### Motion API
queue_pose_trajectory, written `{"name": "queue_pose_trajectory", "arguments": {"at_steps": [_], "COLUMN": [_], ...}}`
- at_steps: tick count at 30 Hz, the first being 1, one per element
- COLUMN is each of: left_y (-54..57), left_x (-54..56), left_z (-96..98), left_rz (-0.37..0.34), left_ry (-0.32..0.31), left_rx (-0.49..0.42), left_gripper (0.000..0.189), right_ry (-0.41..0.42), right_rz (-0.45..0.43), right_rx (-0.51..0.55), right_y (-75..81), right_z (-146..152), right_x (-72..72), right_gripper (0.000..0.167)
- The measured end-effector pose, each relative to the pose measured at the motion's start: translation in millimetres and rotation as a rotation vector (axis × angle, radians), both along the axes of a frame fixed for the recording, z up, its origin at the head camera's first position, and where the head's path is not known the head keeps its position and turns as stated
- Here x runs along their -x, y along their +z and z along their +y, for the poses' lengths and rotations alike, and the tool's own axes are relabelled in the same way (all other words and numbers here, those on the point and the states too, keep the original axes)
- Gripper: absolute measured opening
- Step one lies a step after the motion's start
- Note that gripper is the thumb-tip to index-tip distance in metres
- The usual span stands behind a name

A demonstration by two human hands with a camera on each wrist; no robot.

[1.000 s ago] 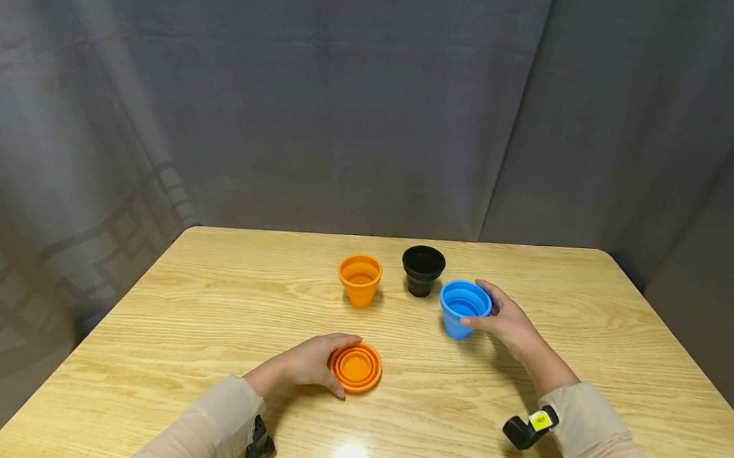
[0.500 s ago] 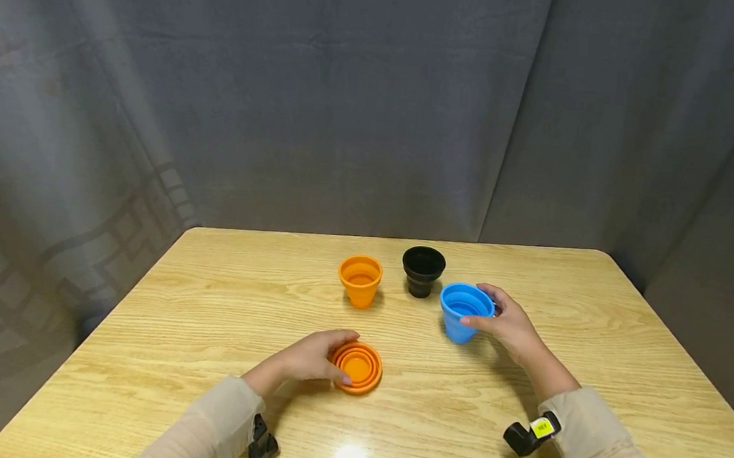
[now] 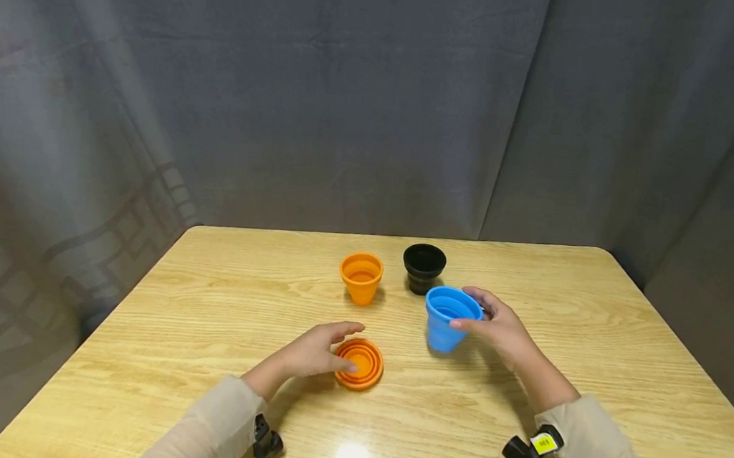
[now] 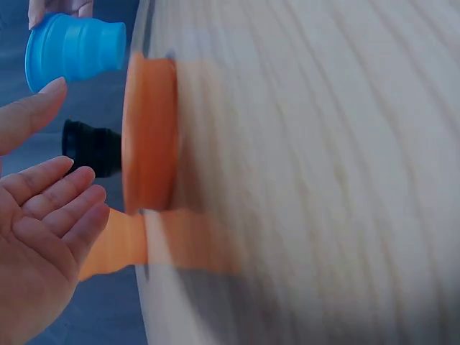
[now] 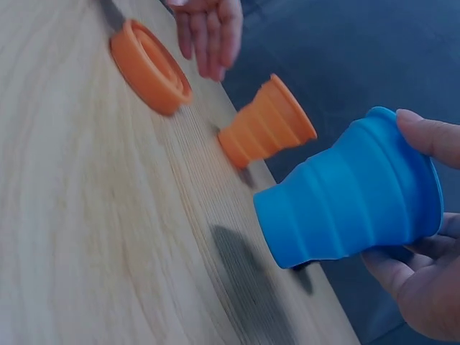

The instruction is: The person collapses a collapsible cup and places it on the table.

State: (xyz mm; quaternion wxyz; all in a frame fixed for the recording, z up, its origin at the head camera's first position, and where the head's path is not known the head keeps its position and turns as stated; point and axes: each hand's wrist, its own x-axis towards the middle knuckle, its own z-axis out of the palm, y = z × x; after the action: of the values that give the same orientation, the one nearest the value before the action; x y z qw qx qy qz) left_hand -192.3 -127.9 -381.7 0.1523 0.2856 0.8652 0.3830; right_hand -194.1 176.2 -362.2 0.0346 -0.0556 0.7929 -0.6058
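My right hand (image 3: 504, 333) grips a blue collapsible cup (image 3: 444, 336) near its rim, thumb on one side and fingers on the other. In the right wrist view the blue cup (image 5: 345, 194) is lifted off the wood, its shadow lying apart below it. A collapsed orange cup (image 3: 368, 374) lies flat at the middle front, its rings nested. Over its left edge hovers my left hand (image 3: 315, 354), fingers extended and thumb apart. The left wrist view shows that hand (image 4: 43, 223) holding nothing, its fingers beside the collapsed orange cup (image 4: 151, 136).
Behind stand an expanded orange cup (image 3: 360, 286) and, to its right, a black cup (image 3: 424, 266), both upright. The wooden table (image 3: 240, 284) reaches back to a grey curtain (image 3: 350, 113). Each sleeve carries a small black wrist camera (image 3: 267, 442).
The right hand has raised the blue cup and brought it slightly left and nearer. My left hand has risen a little off the collapsed orange cup, its fingers straighter.
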Motion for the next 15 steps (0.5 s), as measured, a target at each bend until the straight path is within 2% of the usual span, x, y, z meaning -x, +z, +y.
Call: {"name": "queue_pose_trajectory", "arguments": {"at_steps": [10, 15], "left_y": [5.4, 8.9], "left_x": [-4.8, -7.7], "left_z": [14.8, 23.4], "left_rz": [0.049, 0.056], "left_ry": [-0.003, -0.018], "left_rx": [-0.15, -0.189], "left_gripper": [0.055, 0.054], "right_ry": [0.058, 0.08], "right_rz": [-0.007, -0.006], "right_rx": [0.065, 0.084], "right_y": [7.0, 6.3], "right_z": [-13.9, -19.6], "right_x": [-15.2, -19.8], "right_gripper": [0.066, 0.064]}}
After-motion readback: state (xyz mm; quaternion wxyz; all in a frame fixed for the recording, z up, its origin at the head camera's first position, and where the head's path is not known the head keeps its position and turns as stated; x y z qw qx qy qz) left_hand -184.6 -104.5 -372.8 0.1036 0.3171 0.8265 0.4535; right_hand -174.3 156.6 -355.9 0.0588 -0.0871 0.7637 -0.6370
